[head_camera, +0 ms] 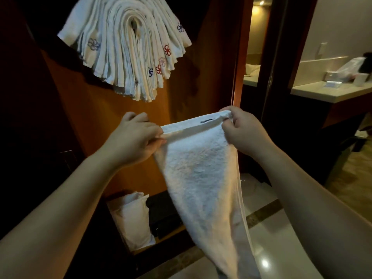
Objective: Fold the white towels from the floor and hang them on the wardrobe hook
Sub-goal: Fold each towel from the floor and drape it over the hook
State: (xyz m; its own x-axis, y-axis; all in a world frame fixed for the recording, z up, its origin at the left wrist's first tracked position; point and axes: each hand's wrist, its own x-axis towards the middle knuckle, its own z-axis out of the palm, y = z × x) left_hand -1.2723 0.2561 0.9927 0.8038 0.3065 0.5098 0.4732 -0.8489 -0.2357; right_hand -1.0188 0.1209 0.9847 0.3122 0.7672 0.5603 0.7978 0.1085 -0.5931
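A white towel (pixel 203 178) hangs folded lengthwise in front of me, its top edge stretched between both hands. My left hand (pixel 132 139) pinches the top left corner and my right hand (pixel 243 129) pinches the top right corner. The towel's lower end drops toward the floor at the bottom of the view. Above, inside the open wardrobe (pixel 96 121), a thick fan of several folded white towels (pixel 128 49) with red and blue embroidered marks hangs draped over a hook that the towels hide.
A white bag (pixel 132 218) stands on the wardrobe's bottom shelf beside a dark box (pixel 163 214). More white cloth (pixel 251 184) lies on the floor behind the held towel. A counter (pixel 326 91) with small items stands at the right. The glossy tiled floor (pixel 281 248) is below.
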